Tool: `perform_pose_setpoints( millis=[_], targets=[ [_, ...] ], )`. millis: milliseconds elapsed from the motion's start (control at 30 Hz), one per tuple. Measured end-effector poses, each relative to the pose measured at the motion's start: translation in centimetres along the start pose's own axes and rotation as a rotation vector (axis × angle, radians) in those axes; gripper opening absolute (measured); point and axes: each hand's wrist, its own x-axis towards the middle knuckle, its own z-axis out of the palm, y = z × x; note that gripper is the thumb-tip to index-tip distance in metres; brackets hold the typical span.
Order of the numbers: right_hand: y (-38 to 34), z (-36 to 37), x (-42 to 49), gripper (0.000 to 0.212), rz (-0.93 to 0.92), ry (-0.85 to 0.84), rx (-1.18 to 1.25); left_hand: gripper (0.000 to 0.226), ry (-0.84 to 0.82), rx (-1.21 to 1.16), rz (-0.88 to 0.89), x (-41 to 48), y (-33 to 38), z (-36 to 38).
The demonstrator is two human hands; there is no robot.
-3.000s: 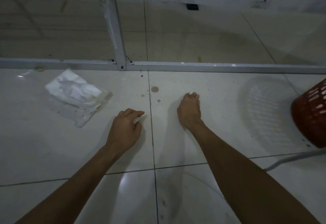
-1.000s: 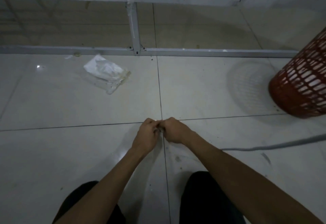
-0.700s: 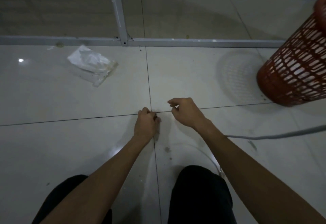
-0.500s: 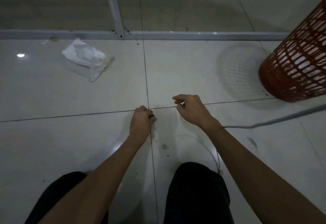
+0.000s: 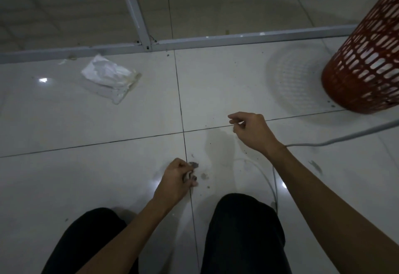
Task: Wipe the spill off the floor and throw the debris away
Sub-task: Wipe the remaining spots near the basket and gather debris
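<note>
My left hand point(image 5: 177, 178) rests low on the white tiled floor, curled shut on a small dirty grey wad of debris point(image 5: 192, 165) that shows at its fingertips. A few dark specks and a smudge point(image 5: 204, 176) lie on the tile just right of it. My right hand point(image 5: 250, 131) hovers over the tile joint, thumb and forefinger pinched together; whether anything is between them is too small to tell. A faint damp patch point(image 5: 218, 144) shows on the tile between the hands. The red mesh bin point(image 5: 367, 57) stands at the far right.
A crumpled clear plastic packet with white tissue point(image 5: 109, 77) lies at the upper left. A metal frame rail point(image 5: 216, 41) crosses the floor behind. A white cable point(image 5: 323, 143) runs from the right and loops by my right knee point(image 5: 241, 219).
My hands have parted. The left hand has drawn back toward my knees with the grey debris; the right hand has lifted and shifted right. The bin has come further into view.
</note>
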Motion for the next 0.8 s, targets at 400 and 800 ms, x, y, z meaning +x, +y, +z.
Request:
perform_pose_setpoints(
  millis=[400,800],
  targets=[
    [1.5,-1.2,0.5,0.029,0.021,0.029,0.037,0.028,0.043,-0.121,0.004,1.7,0.6,2.4],
    [2.3,-0.7,-0.2,0.029,0.008,0.006,0.021,0.016,-0.178,0.124,0.103,1.1,0.6,1.2]
  ],
)
